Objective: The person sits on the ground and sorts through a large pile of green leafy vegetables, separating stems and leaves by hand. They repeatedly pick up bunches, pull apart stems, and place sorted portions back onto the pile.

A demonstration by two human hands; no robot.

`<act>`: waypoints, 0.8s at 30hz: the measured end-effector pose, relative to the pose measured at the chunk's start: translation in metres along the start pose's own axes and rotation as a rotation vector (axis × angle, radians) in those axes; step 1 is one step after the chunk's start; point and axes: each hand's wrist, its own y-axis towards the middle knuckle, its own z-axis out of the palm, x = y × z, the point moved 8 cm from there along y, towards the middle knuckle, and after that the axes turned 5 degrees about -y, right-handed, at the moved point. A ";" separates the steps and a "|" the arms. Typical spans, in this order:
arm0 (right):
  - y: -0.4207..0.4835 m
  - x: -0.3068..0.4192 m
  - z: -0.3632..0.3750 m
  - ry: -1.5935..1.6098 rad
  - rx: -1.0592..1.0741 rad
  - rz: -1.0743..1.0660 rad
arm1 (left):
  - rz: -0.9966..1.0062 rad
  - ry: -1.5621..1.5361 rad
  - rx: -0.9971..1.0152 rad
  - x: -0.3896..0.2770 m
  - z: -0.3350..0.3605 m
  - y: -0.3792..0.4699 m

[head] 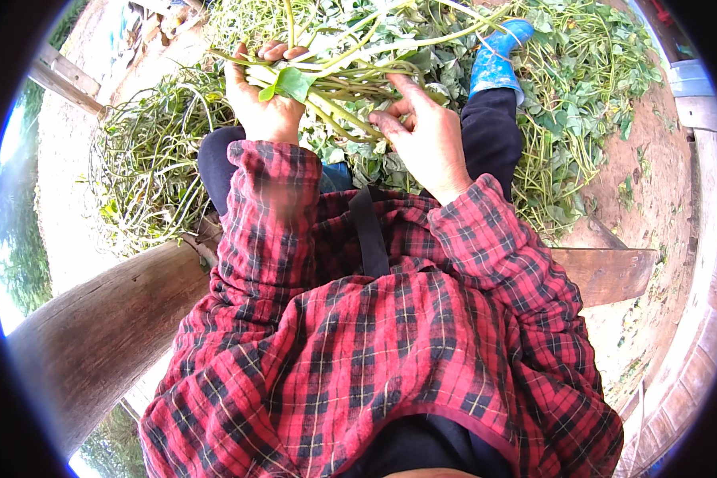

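Observation:
My left hand (269, 101), palm up with fingers curled, holds a bundle of long green vine stems (340, 86). A single green leaf (290, 85) lies over the stems beside the palm. My right hand (424, 128) is at the right end of the bundle, its index finger extended against the stems and its thumb apart from that finger; whether it grips a stem cannot be told. Some stems run from the bundle up and to the right, towards my blue rubber boot (499, 60). Leafy vines (567, 101) lie on the ground before me and around the boot.
A heap of mostly bare stems (149, 155) is at the left. A thick wooden post (113, 316) stands at my lower left. The wooden plank (603, 275) of a seat juts out at my right. Wooden boards (708, 161) run along the far right, beyond bare soil (663, 173).

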 end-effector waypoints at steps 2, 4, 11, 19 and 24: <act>0.003 0.002 -0.004 0.030 -0.091 -0.057 | -0.012 0.009 -0.007 0.002 0.000 0.000; 0.006 -0.002 -0.006 0.069 -0.152 -0.057 | -0.005 0.031 -0.025 0.005 -0.001 -0.001; 0.009 -0.016 0.007 0.359 0.060 0.073 | -0.032 0.063 -0.019 0.011 -0.009 0.001; 0.025 0.007 -0.044 0.132 0.036 -0.036 | 0.163 0.432 -0.107 -0.001 -0.013 -0.003; 0.027 0.006 -0.051 -0.028 -0.098 -0.081 | 0.033 0.255 -0.168 0.005 -0.021 -0.002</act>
